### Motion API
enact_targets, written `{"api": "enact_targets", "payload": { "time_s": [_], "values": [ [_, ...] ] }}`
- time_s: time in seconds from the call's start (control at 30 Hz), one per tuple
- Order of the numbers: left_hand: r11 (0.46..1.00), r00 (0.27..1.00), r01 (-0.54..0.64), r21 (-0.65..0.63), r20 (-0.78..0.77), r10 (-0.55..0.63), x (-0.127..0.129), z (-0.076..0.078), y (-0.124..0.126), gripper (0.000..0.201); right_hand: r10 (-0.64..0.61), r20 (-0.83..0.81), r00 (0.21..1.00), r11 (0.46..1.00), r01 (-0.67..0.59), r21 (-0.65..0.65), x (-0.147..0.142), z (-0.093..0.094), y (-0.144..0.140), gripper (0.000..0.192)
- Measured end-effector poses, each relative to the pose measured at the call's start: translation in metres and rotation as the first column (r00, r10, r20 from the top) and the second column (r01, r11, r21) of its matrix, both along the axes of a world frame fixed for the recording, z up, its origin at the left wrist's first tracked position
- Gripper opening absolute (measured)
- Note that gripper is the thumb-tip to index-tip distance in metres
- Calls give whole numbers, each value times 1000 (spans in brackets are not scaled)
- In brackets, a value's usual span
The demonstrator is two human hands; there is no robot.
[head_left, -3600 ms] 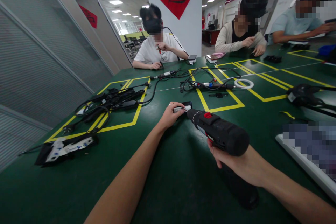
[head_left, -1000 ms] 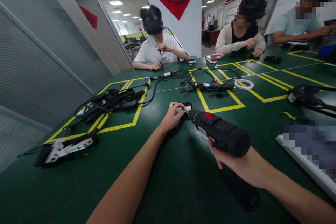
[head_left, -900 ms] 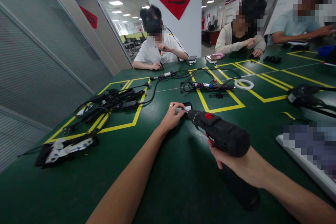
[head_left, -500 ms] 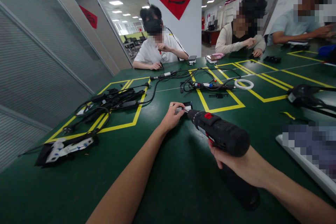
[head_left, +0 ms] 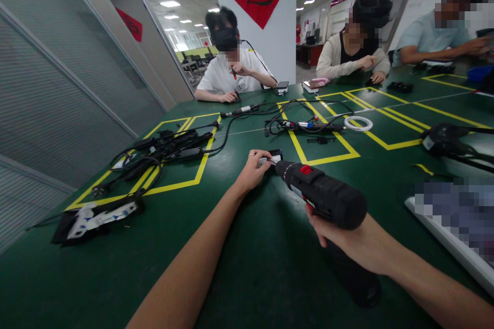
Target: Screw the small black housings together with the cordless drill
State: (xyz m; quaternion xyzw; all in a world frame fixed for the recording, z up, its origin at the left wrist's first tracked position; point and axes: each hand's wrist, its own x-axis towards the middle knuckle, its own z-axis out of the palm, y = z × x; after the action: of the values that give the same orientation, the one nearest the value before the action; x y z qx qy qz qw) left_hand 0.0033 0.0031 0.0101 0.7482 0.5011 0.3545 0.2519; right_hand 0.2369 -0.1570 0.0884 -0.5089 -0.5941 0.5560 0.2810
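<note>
My right hand grips a black cordless drill with a red switch, its nose pointing up and left across the green table. The drill's tip meets a small black and white part lying on the table. My left hand is closed on that small part and pins it down by its left end. The part is mostly hidden by my fingers and the drill's chuck.
A tangle of black cables and adapters lies left inside a yellow-taped box. A black and white device sits near left. More cables and tools and a white ring lie beyond. Three people sit at the far side. A white board lies right.
Hardly anything has changed: both hands, the drill and the small part stay where they were. Over 3.6 s my left hand shifted a little on the part.
</note>
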Motion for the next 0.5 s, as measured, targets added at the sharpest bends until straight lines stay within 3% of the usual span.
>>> {"api": "enact_targets", "payload": {
  "time_s": [0.5],
  "values": [
    [999, 1000, 13, 30, 23, -14, -1, -1, 1, 20, 29, -13, 999, 999, -29, 14, 0, 2, 0, 8]
  ]
}}
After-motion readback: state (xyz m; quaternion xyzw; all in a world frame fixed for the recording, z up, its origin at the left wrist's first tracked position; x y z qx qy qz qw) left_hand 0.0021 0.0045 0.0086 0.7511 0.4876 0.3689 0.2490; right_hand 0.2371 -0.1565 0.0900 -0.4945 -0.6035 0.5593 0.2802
